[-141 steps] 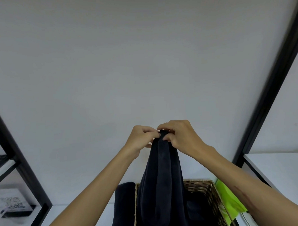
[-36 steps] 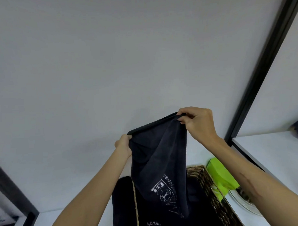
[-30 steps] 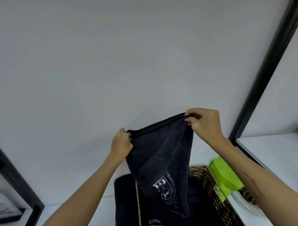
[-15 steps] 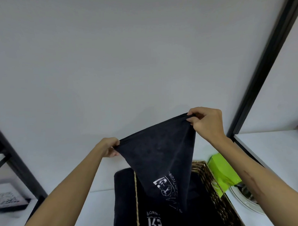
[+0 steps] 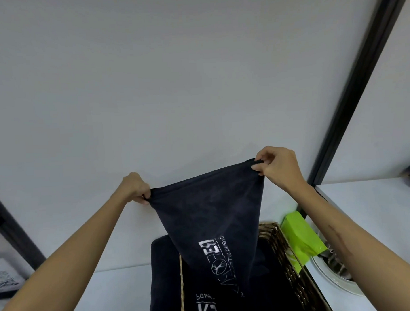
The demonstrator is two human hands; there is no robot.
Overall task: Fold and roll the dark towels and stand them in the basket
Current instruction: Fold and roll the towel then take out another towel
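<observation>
In the head view, the only one, a dark towel [image 5: 210, 215] hangs in the air at centre frame, stretched by its top edge between two raised hands. The left hand [image 5: 135, 189] pinches the lower-left corner of that edge, and its grip is closed on the cloth; the right hand [image 5: 277, 166] pinches the upper-right corner, its grip closed on the cloth too. The edge slopes up to the right, so the towel hangs as a skewed triangle, its printed tip dangling over the basket [image 5: 289, 264] at the bottom of the frame. More dark cloth [image 5: 164, 273] lies in the basket and over its left rim. A green pack [image 5: 300, 239] sits just right of the basket, above a white dish [image 5: 329, 279], all on a white tabletop [image 5: 111, 293]. The step looks like spreading the towel before a fold. The risks, as I judge them: with corners held at uneven heights, the fold may come out crooked and the roll lopsided; a thin pinch could slip under tension and drop a corner; the hanging tip could catch on the wicker rim or tangle with the cloth below.
</observation>
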